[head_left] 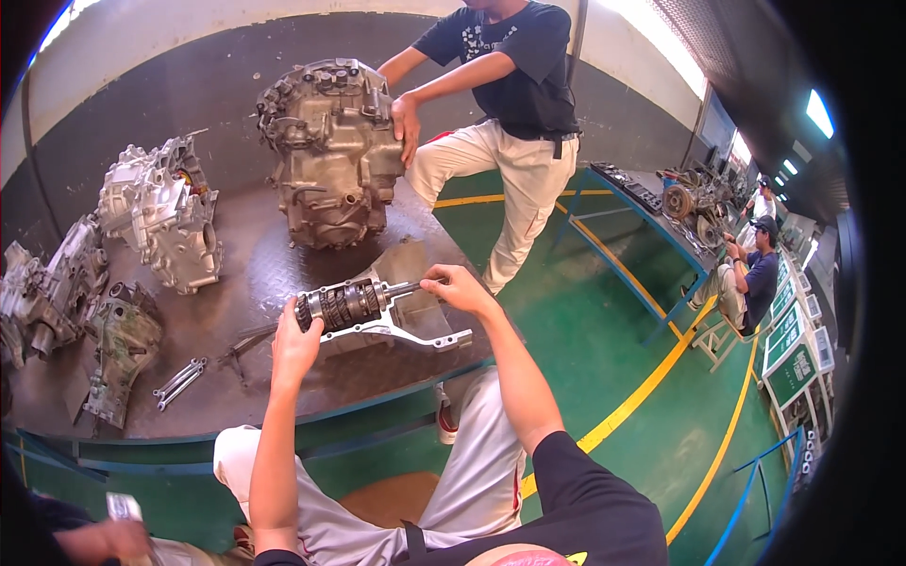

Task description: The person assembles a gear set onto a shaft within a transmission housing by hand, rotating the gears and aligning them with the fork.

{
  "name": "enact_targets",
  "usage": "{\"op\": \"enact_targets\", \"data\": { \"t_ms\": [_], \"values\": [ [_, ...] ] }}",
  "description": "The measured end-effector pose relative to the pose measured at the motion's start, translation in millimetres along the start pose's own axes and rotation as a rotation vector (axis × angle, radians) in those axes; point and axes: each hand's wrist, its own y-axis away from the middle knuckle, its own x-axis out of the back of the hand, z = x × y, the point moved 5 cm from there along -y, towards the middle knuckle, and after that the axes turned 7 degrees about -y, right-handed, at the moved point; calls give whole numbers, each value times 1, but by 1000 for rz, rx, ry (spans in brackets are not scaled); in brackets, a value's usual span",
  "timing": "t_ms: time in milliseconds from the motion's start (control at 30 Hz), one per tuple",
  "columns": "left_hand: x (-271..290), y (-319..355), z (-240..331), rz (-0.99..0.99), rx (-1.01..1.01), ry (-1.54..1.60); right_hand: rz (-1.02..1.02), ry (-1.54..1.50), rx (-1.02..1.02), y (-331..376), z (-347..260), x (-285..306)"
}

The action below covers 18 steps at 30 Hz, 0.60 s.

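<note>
A gear shaft (344, 304) with several dark toothed gears lies in or just over an open silver gearbox housing (415, 335) on the metal table. My left hand (295, 347) grips the gear end at its left, thumb on top; the far fingers are hidden behind it. At the opposite end, my right hand (460, 288) pinches the thin bright tip of the shaft between thumb and fingers. Whether the gears rest fully in the housing, I cannot tell. Beyond it stands a large gearbox (330, 156), with a co-worker's hand (406, 127) against its right side.
Silver casings (165, 212) and a worn casing (123, 349) occupy the table's left. Several wrenches (179, 382) lie near its front edge. A co-worker (505, 85) stands across the table. Another person's hand (118, 540) shows at lower left. A second workbench (651, 222) stands at right.
</note>
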Motion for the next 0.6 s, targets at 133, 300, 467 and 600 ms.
{"op": "enact_targets", "data": {
  "t_ms": [133,300,467,600],
  "values": [
    [-16,-1,-17,18,-25,20,-16,-207,-70,0,27,-3],
    [-12,-2,-12,6,14,81,-71,-286,-64,-5,20,-10],
    [-18,-5,-16,33,5,177,-90,-253,-83,-5,22,-8],
    [-15,1,-11,57,48,234,-71,-235,-108,-6,29,-10]
  ]
}}
